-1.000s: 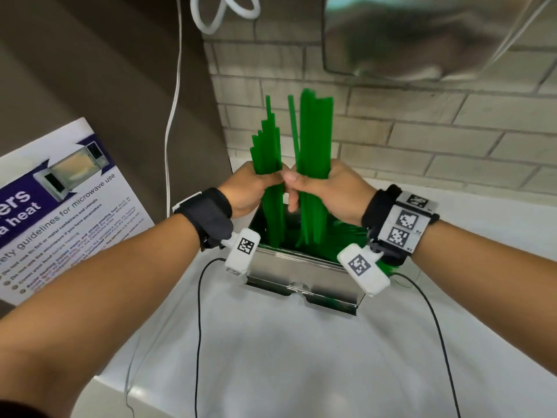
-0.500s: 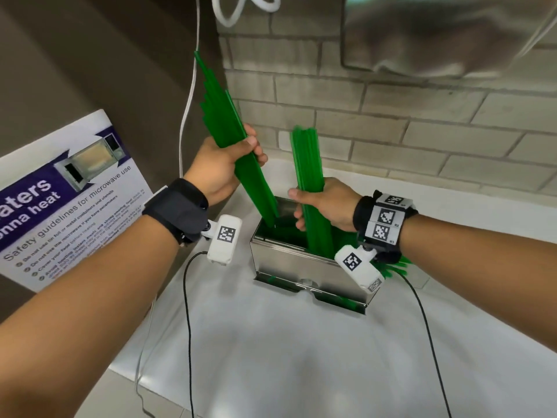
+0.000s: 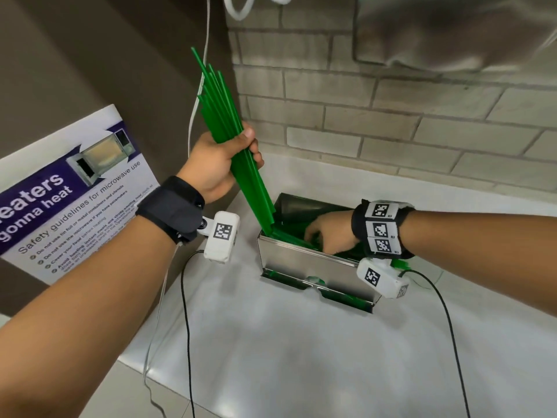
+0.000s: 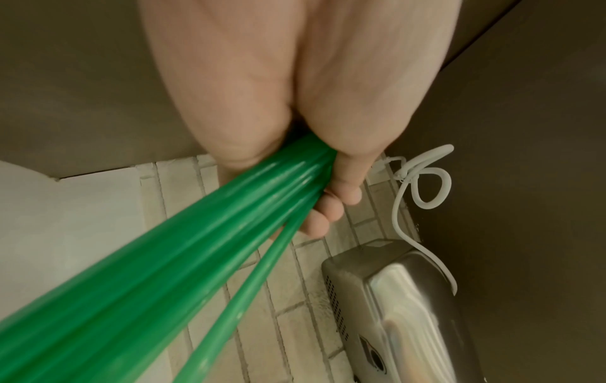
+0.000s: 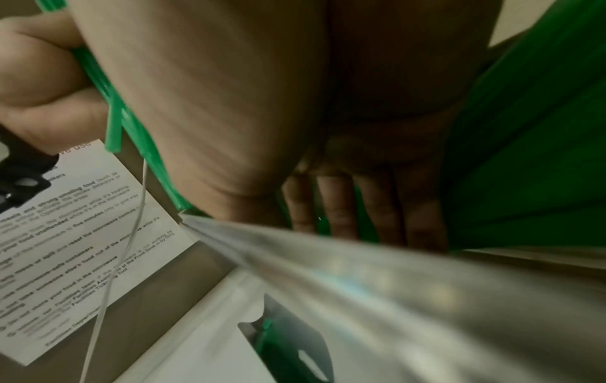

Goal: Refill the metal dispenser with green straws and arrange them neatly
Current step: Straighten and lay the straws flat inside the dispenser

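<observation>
The metal dispenser [image 3: 301,267] stands open-topped on the white counter [image 3: 301,357]. My left hand [image 3: 223,158] grips a bundle of green straws [image 3: 229,125] that leans up and to the left, its lower ends inside the dispenser's left end. In the left wrist view the fingers [image 4: 341,191] curl round that bundle [image 4: 196,246]. My right hand [image 3: 328,233] is down inside the dispenser on the green straws [image 3: 289,236] lying there. The right wrist view shows its fingers [image 5: 341,207] straight against those straws [image 5: 524,155], behind the dispenser wall [image 5: 393,285].
A microwave safety poster [image 3: 69,200] leans on the brown wall at left, with a white cable [image 3: 193,122] hanging beside it. A brick wall runs behind, and a metal appliance [image 3: 452,31] hangs above. A few straws [image 3: 401,262] lie right of the dispenser. Black wrist cables trail over the counter.
The two upright bundles parted. My left hand swung its bundle up and left. My right hand went down into the dispenser with its bundle, which now lies flat under the fingers.
</observation>
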Demonstrator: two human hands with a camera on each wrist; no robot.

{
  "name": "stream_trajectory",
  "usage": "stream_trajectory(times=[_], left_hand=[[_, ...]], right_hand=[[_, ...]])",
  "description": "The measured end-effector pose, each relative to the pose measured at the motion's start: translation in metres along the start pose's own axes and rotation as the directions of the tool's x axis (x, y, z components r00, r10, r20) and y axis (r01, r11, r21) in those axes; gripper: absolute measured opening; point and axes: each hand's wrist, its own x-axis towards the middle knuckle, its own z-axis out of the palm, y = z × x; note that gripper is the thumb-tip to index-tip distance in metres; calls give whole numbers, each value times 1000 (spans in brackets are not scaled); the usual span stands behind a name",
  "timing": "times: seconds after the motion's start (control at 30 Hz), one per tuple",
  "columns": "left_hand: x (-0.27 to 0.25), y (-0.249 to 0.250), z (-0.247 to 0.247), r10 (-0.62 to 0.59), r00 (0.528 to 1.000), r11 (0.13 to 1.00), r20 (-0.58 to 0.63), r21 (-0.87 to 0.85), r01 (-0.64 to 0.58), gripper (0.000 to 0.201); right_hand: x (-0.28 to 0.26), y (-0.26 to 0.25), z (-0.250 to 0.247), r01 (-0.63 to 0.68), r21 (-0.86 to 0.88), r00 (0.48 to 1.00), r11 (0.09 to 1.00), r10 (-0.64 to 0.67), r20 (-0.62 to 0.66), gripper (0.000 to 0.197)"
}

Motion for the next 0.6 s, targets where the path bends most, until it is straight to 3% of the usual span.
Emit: stream_trajectory(times=[0.13,0.23,0.3,0.37,0.4,0.43,0.5,0.6], left_hand=[[1,1,5,-16,1000,1000,20,-15,16,12],[1,-3,10,-41,998,999,37,-12,42,14],[1,-8,16,-71,996,996,61,58,68,17],[2,-15,23,-94,992,991,88,103,85,21],[3,-18,27,-105,989,992,101,84,96,23],[5,-21,31,-116,987,993,113,45,111,24],[7,-26,43,-138,983,988,124,-49,145,26],[5,-33,61,-191,977,980,95,-45,196,30]], right_hand=[[-1,-1,-2,32,-55,992,998,-25,121,40],[-4,7,-18,40,235,999,971,-47,25,37],[-13,7,-35,130,493,988,860,-70,-138,42],[-19,2,-47,257,699,961,667,-98,-259,44],[-21,-3,-50,293,758,953,583,-117,-278,45],[-23,-9,-52,318,767,946,557,-136,-293,49],[-24,-21,-52,352,672,924,652,-126,-362,57],[-18,-32,-45,368,594,864,715,-26,-504,22]])
